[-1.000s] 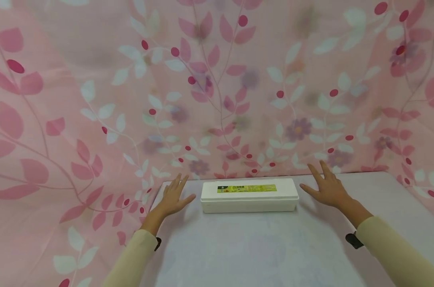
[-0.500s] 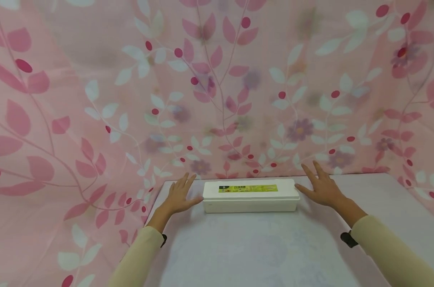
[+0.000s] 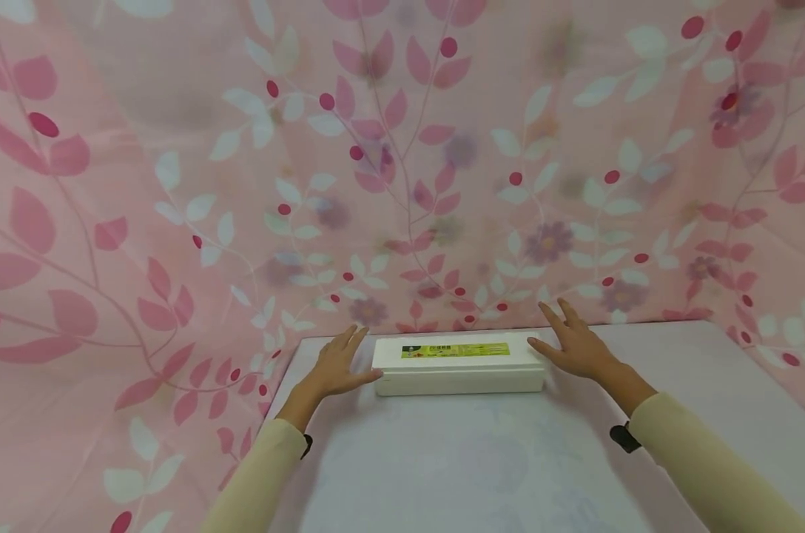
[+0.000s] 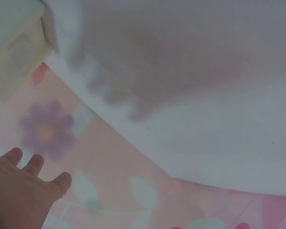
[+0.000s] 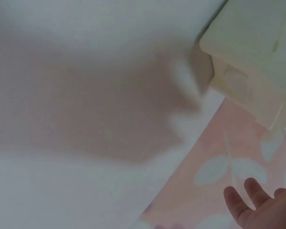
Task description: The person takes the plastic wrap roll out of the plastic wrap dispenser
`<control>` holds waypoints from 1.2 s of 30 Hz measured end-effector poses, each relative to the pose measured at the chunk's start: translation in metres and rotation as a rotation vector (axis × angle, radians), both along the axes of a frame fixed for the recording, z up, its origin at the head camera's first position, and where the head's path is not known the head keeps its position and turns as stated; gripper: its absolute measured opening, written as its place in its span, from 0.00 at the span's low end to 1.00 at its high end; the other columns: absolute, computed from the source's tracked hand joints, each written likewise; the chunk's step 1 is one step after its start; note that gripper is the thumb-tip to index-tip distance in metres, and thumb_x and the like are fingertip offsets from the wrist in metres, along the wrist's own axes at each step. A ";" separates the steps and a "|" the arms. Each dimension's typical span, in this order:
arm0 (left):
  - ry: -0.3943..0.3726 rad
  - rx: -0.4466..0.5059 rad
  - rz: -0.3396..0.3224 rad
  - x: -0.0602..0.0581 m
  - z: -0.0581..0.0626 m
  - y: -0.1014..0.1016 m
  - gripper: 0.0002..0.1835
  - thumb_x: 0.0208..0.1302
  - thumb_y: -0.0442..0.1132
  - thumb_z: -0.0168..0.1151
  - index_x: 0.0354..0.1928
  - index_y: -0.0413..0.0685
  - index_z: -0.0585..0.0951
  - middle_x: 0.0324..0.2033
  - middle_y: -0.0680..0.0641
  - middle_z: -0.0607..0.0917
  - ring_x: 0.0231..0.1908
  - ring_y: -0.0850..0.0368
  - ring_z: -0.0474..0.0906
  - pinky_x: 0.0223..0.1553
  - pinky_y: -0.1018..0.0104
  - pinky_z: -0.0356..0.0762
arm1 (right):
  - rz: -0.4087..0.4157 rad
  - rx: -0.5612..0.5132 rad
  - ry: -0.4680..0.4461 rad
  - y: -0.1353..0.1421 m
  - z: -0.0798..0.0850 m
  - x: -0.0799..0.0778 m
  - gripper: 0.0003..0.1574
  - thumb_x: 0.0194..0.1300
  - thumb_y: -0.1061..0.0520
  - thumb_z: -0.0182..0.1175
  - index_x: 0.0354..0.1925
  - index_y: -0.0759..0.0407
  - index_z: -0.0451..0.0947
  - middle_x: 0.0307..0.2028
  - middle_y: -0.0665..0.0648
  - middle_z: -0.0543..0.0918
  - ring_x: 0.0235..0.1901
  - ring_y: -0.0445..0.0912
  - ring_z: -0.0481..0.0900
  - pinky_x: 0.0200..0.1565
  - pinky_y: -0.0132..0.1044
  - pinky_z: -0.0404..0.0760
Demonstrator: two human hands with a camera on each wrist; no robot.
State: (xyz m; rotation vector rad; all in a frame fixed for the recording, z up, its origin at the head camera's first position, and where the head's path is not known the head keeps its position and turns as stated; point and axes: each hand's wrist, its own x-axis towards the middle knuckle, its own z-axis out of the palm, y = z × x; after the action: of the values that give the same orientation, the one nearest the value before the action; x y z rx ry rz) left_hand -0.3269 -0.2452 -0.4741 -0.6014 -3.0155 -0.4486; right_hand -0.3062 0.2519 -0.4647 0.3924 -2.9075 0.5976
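A long white lidded box (image 3: pixel 459 381) with a yellow-green label (image 3: pixel 456 351) on its lid lies crosswise near the back of the table. At its left end, my left hand (image 3: pixel 336 370) has its fingers spread, the thumb overlapping the box's front corner in the head view. My right hand (image 3: pixel 578 351) is at the other end, fingers extended, its thumb over the lid's right corner. In the left wrist view, the end of the box (image 4: pixel 19 52) shows apart from the left fingers (image 4: pixel 34 165). The right wrist view shows the opposite end (image 5: pixel 238 83) above the right fingers (image 5: pixel 237 200).
The table (image 3: pixel 442 459) has a pale cloth over it. A pink curtain (image 3: pixel 402 185) printed with leaves and flowers hangs right behind the table's back edge and along its sides. Shadows of both hands fall on the cloth.
Both hands have moved inward towards the ends of the box, the right hand leftward and the left hand rightward. The box stays where it was on the table.
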 end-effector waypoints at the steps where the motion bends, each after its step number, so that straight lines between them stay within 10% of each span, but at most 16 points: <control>1: -0.004 0.005 -0.004 0.000 0.000 0.001 0.56 0.56 0.74 0.58 0.79 0.57 0.48 0.78 0.41 0.49 0.75 0.36 0.49 0.69 0.30 0.48 | 0.006 -0.010 -0.009 -0.001 0.000 -0.001 0.55 0.69 0.28 0.49 0.79 0.51 0.41 0.76 0.72 0.42 0.66 0.77 0.61 0.58 0.76 0.61; 36: -0.064 0.051 -0.052 -0.007 -0.005 0.026 0.61 0.47 0.73 0.67 0.79 0.64 0.47 0.77 0.43 0.53 0.75 0.40 0.51 0.69 0.33 0.53 | 0.082 -0.011 -0.122 -0.029 -0.019 -0.002 0.61 0.62 0.22 0.51 0.78 0.54 0.48 0.76 0.68 0.49 0.72 0.70 0.54 0.62 0.72 0.61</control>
State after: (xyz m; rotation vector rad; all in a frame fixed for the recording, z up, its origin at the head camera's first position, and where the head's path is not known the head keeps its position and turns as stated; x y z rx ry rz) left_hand -0.3334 -0.2189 -0.4795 -0.6754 -3.0435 -0.5555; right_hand -0.3081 0.2229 -0.4838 0.4921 -3.0145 0.6716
